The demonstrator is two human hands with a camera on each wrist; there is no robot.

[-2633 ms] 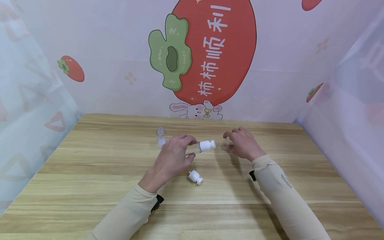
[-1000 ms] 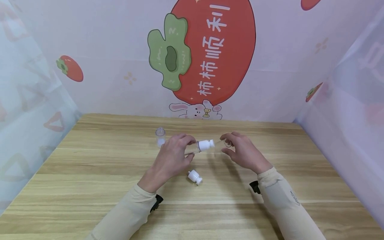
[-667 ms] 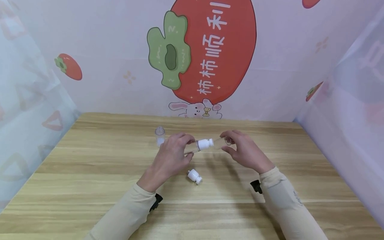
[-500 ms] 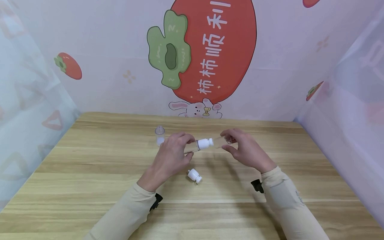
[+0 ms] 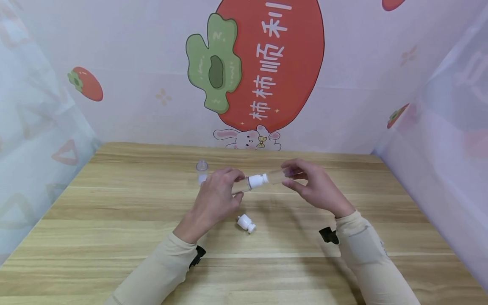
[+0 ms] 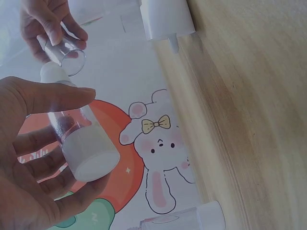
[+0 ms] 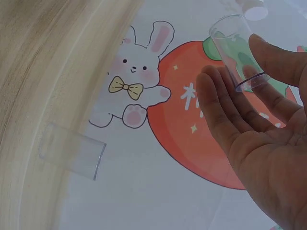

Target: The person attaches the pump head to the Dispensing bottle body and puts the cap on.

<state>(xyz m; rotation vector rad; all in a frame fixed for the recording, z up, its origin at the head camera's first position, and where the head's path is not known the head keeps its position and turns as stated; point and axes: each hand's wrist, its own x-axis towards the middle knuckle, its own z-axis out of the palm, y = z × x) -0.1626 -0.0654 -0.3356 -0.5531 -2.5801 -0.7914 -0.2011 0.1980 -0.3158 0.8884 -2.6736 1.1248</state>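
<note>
My left hand [image 5: 217,195] holds a small pump bottle [image 5: 255,181] by its clear body, tilted sideways, its white pump top pointing right. The left wrist view shows the bottle's white base [image 6: 91,153] beyond my palm. A clear cylindrical cap [image 5: 276,176] is pinched between thumb and fingers of my right hand [image 5: 314,186]. The cap's open end faces the pump top, its rim right at the nozzle in the head view. In the right wrist view the cap [image 7: 235,48] is see-through, with the fingers around its near end.
On the wooden table [image 5: 114,237], a loose white pump head [image 5: 246,223] lies in front of the hands. A clear bottle [image 5: 202,171] stands behind my left hand. Another clear cap [image 7: 72,151] is on the table in the right wrist view. A printed backdrop [image 5: 145,106] rises behind.
My right hand has lifted the clear cap and turned it toward the pump top, bringing the rim to the nozzle. The left hand, holding the pump bottle, has barely shifted.
</note>
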